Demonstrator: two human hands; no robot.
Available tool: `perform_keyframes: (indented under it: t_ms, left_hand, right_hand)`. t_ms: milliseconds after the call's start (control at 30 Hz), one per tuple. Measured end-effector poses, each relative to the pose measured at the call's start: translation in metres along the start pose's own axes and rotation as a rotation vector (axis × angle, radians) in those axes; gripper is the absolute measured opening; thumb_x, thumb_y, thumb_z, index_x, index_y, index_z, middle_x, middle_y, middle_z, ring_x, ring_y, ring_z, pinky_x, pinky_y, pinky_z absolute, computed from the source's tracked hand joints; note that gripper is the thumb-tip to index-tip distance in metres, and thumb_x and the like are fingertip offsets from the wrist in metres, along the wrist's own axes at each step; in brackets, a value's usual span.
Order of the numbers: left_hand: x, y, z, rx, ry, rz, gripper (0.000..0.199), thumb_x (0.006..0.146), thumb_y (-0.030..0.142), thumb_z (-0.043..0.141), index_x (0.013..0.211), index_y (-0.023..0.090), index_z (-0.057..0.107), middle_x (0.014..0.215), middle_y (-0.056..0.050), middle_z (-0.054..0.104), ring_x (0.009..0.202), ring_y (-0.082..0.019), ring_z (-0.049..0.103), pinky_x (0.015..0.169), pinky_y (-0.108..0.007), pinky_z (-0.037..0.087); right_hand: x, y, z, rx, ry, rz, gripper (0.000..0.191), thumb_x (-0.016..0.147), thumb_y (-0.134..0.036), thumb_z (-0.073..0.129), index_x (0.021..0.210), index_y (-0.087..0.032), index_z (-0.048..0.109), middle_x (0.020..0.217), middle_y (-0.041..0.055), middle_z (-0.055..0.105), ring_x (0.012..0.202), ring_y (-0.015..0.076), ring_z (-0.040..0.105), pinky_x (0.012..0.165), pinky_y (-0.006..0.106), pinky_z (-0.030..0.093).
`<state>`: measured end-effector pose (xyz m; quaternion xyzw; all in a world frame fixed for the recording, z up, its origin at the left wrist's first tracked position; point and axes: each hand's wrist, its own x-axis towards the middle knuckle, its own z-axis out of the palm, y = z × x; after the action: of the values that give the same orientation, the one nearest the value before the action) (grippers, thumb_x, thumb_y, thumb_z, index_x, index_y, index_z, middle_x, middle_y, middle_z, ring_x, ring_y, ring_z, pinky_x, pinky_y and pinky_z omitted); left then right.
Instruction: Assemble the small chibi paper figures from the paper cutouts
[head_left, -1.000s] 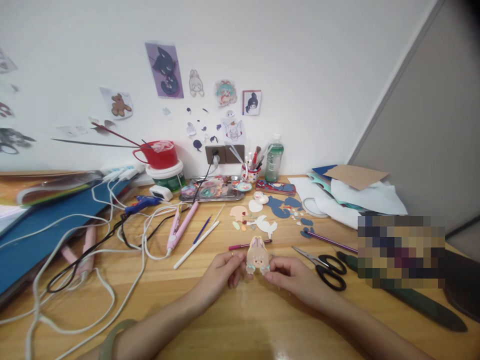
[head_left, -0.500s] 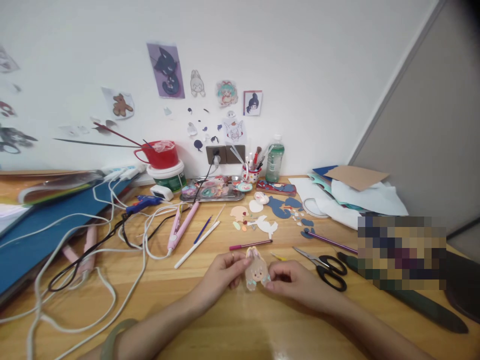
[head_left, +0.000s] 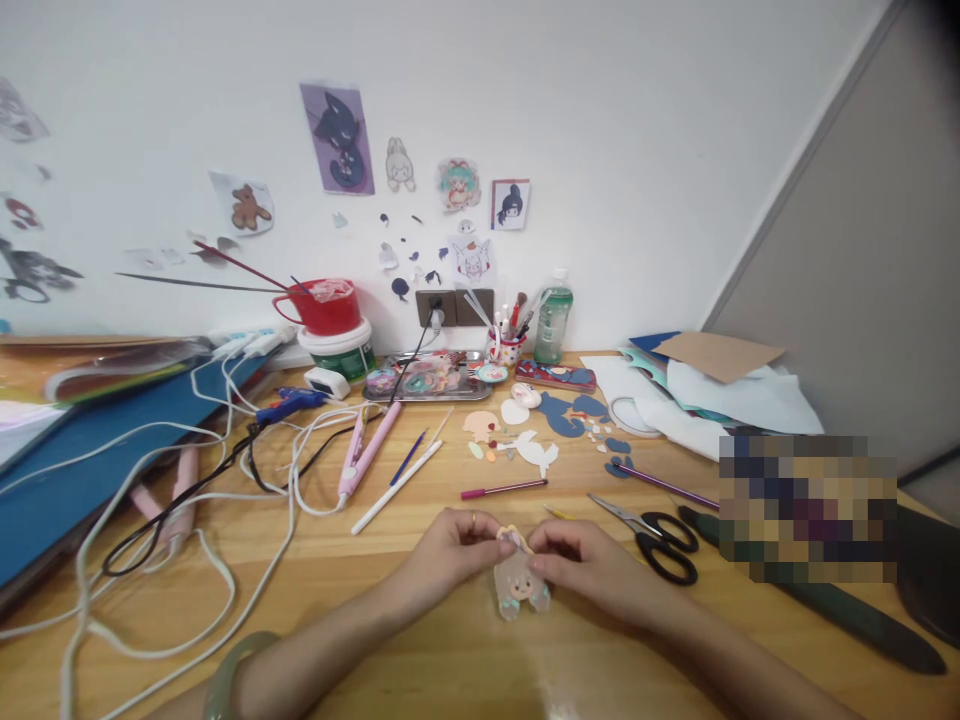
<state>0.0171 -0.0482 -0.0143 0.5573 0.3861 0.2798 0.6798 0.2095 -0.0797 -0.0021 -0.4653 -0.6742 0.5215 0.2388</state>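
Figure [head_left: 519,583] with bunny ears, grey hair, smiling

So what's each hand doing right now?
Left hand: closed, pinching the bunny-eared character cutout near its ears.
Right hand: closed, pinching the same cutout's upper edge.

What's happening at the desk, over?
Left hand and right hand both pinching bunny-eared cutout near its ears. Scissors lying right of hands. Nothing covering cutout's face.

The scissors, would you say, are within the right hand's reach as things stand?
Probably yes: the scissors lie uncovered beside the right hand, though it is holding the rabbit-eared cutout.
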Motion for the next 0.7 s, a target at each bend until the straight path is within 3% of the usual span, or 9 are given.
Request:
perform_keyframes:
  t_ms: [200,467,700]
  left_hand:
    - [0.0001,0.0016,0.0012,0.022,-0.01,0.005,0.037,0.058,0.048,0.072,0.071,0.014,0.064,0.064,0.0,0.06,0.059,-0.012,0.049,0.059,-0.025,0.036]
    - [0.0007,-0.0005,-0.0033,0.063,0.03,0.024,0.043,0.072,0.055,0.056,0.063,0.013,0.056,0.045,0.007,0.038,0.044,-0.007,0.03,0.045,-0.021,0.022]
    - [-0.0009,0.0053,-0.0013,0.076,0.008,-0.025,0.037,0.065,0.044,0.065,0.082,0.012,0.06,0.058,0.004,0.05,0.047,-0.006,0.035,0.045,-0.02,0.024]
  right_hand:
    - [0.0031,0.0042,0.0043,-0.005,0.012,0.003,0.015,0.076,-0.028,0.055,0.066,-0.016,0.056,0.059,-0.0044,0.043,0.057,0.009,0.038,0.052,0.021,0.028]
    - [0.0032,0.0034,0.0026,0.016,0.023,0.035,0.013,0.073,-0.026,0.056,0.067,-0.016,0.06,0.057,-0.0044,0.046,0.055,0.0088,0.039,0.051,0.02,0.028]
    - [0.0038,0.0023,0.0022,0.07,0.033,0.059,0.018,0.074,-0.032,0.056,0.065,-0.016,0.059,0.061,-0.0026,0.051,0.058,0.0102,0.044,0.056,0.022,0.033]
